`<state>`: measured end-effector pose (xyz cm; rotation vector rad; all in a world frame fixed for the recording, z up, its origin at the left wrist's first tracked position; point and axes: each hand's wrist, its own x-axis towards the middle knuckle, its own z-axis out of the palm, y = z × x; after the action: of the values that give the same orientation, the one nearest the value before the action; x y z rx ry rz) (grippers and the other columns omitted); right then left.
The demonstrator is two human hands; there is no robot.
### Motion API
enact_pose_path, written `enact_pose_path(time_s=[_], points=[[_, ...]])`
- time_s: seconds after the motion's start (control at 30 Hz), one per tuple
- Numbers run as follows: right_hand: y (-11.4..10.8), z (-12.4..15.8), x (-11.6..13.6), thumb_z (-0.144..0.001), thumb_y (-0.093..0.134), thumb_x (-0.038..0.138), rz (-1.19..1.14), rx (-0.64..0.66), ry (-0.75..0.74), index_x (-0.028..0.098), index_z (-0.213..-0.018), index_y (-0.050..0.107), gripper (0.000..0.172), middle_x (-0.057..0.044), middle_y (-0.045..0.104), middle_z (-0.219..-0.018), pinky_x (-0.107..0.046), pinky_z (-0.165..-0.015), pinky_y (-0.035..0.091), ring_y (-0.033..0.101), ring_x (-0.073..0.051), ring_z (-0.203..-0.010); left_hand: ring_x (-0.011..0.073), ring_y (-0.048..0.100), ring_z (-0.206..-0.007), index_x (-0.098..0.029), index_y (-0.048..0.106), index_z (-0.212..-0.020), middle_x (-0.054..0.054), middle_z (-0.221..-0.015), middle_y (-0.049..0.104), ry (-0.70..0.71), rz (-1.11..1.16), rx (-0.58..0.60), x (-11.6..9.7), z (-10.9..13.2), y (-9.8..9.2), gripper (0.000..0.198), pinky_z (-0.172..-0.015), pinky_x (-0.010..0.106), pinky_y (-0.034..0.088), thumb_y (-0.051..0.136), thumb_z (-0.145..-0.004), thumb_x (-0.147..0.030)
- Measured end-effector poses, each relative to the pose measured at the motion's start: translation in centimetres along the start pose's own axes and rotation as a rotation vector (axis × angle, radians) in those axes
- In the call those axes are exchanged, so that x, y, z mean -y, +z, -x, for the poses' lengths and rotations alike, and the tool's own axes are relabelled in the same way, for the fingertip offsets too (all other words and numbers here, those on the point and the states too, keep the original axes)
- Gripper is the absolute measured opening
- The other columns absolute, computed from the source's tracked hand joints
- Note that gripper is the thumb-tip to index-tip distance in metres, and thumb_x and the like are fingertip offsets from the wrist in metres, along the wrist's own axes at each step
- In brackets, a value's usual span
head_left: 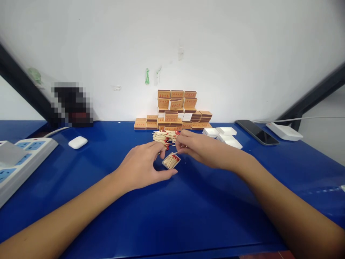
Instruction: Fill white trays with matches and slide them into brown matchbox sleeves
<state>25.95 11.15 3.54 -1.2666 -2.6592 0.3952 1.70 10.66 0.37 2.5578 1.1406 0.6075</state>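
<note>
A small white matchbox tray filled with red-headed matches lies tilted at an angle on the blue table. My left hand curves around it, thumb along the near side and fingertips by the far left side, seemingly steadying it. Just beyond the tray's far corner, my right hand is closed in a pinch. A pale matchstick shows at its fingertips, its other end hidden by the fingers. Behind both hands spreads a heap of loose matches, partly covered by my right hand.
Orange-brown matchboxes stand stacked against the wall. White empty trays lie at right, near a dark phone and a white flat device. To the left are a white earphone case and a power strip.
</note>
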Motion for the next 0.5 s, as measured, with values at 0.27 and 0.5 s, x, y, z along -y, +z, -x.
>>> enact_pose_path(time_s=[0.27,0.5], points=[[0.7,0.2,1.5,-0.102,0.048,0.010,0.103,0.102,0.003,0.019,-0.098,0.061,0.017,-0.006,0.057,-0.108,-0.029,-0.065,0.035,0.050,-0.014,-0.069,0.0193,0.062,-0.079,-0.020,0.061,-0.093,0.003,-0.097,0.066,0.040,-0.118,0.039,0.0,0.0,0.6,0.034,-0.065,0.032,0.043,0.072,-0.090,-0.052],[0.7,-0.1,1.5,-0.105,0.050,0.016,0.023,0.036,-0.033,0.019,-0.103,0.065,0.016,-0.008,0.059,-0.110,-0.030,-0.071,0.040,0.057,-0.017,-0.083,0.0189,0.061,-0.077,-0.020,0.061,-0.091,0.003,-0.096,0.066,0.042,-0.124,0.043,0.1,-0.1,0.5,0.023,-0.063,0.032,0.043,0.069,-0.090,-0.042]])
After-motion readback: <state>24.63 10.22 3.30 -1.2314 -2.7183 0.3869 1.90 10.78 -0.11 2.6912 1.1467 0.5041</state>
